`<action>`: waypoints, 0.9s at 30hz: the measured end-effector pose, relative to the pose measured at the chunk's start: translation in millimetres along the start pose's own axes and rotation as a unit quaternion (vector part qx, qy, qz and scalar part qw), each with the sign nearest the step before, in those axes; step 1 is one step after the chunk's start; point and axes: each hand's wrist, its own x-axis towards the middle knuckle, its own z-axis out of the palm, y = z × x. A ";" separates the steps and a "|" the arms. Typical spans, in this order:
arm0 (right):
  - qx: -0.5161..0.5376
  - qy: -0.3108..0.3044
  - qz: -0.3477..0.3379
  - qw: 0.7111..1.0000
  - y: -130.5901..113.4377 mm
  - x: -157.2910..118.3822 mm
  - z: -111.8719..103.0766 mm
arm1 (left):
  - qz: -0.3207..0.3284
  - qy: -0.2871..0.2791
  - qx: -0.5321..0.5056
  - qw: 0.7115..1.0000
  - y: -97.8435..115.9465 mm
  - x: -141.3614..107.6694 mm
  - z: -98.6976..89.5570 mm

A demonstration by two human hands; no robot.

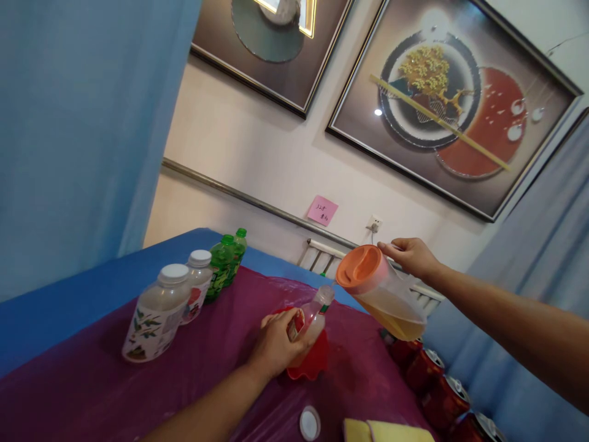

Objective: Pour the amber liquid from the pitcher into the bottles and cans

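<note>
- Orange lid (362,268) on a see-through pitcher (391,312), which is tipped so that its spout end sits right by the mouth of the clear bottle (317,318); pale yellow liquid lies along the pitcher's lower side
- Right hand (411,256) closed round the pitcher's handle, fingers curled and thumb towards the lid
- Left hand (275,345) wrapped about the clear bottle, which is uncapped and stands in or over a red dish (310,365) (the hand hides its base, and I cannot tell how full it is)
- White cap (310,423) lying on the purple sheet (257,399), near a folded yellow cloth (386,431)
- Two capped jars (154,322) at the left, contents hard to make out, with two green bottles (221,265) just beyond, also capped
- Red cans (426,370) in a row at the right, insides hidden
</note>
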 end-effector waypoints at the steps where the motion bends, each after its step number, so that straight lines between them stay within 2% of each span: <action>1: 0.002 -0.001 0.002 1.000 -0.4 -0.1 -0.1 | 0.001 -0.001 0.002 1.000 0.9 0.0 -0.5; 6: -0.006 0.000 -0.002 1.000 -2.1 -0.1 -1.7 | 0.006 -0.007 0.001 1.000 4.5 -0.2 -3.3; 17: -0.003 0.005 0.003 1.000 -3.5 -2.2 -1.1 | 0.002 -0.005 -0.005 1.000 -2.0 0.3 0.6; 27: -0.007 0.009 0.000 1.000 1.1 -1.8 -0.6 | 0.002 0.006 -0.008 1.000 6.1 -0.2 -4.6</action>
